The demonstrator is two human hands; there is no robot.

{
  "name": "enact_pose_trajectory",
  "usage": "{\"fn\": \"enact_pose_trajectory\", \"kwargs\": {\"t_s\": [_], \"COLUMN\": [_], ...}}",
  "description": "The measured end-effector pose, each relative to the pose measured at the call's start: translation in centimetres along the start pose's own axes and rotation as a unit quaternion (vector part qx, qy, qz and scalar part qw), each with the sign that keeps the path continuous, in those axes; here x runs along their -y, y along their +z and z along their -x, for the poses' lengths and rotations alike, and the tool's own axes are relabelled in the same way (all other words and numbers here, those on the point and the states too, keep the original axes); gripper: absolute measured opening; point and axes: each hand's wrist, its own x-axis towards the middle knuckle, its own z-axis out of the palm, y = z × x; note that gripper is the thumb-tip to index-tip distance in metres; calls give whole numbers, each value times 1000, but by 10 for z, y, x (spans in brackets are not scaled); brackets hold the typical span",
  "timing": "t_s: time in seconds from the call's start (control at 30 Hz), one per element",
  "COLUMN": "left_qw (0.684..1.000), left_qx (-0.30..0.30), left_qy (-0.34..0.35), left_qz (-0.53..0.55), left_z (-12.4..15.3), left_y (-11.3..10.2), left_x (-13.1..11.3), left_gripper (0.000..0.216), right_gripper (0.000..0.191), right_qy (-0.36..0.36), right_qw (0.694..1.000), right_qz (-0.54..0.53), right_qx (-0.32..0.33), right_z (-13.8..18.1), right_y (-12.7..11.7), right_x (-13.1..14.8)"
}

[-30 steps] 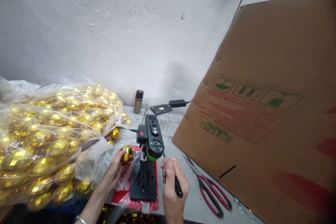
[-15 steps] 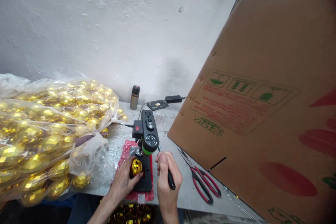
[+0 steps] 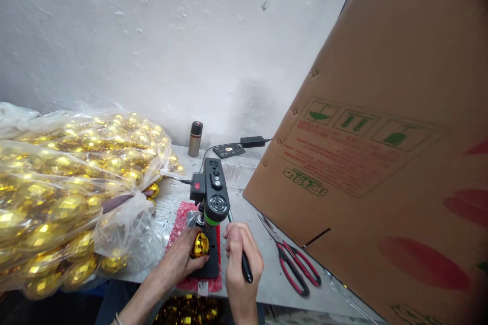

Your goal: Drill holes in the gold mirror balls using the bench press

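Over the black base plate [image 3: 207, 271]: one gold faceted ball [image 3: 201, 245], just below the head of the black machine [image 3: 217, 183]; whether ball and plate touch cannot be told.
Left hand [image 3: 181, 260]: thumb and fingers curled around the ball, holding it.
Right hand [image 3: 244, 259]: wrapped around the machine's one black handle [image 3: 247, 270].
Machine: one; the step in hand seems to be positioning the ball beneath it, so the next move likely calls for a steady ball, clear fingertips and even handle pressure.
Red plastic [image 3: 182, 216]: one piece, under the plate.
Clear bag [image 3: 118, 226]: one, at left, its gold balls [image 3: 57, 208] too many to count.
Scissors [image 3: 301, 268]: one pair, beside the right hand.
Behind: one bottle [image 3: 194, 139], one power adapter [image 3: 252, 141].
Far right: one carton [image 3: 366, 71].
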Motion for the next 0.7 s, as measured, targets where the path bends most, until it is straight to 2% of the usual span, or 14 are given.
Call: {"fn": "enact_pose_trajectory", "kwargs": {"t_s": [0.17,0.27,0.4,0.5,0.7], "left_qw": [997,994,986,985,994], "left_qx": [-50,-74,-47,-32,-42], "left_qy": [-30,-41,-87,-95,-59], "left_qz": [41,67,136,143,81], "left_z": [3,2,2,2,0], "left_y": [4,-2,-15,-20,-9], "left_x": [7,8,9,8,5], "left_gripper": [52,50,57,59,59], "right_gripper": [37,39,41,43,41], "right_qy": [5,11,17,16,15], "right_qw": [1000,1000,1000,1000,1000], "right_qz": [0,2,9,17,18], "right_qx": [-7,-4,3,7,17], "right_z": [0,-2,-10,-15,-14], "right_y": [1,1,0,0,-1], "right_x": [0,3,8,12,10]}}
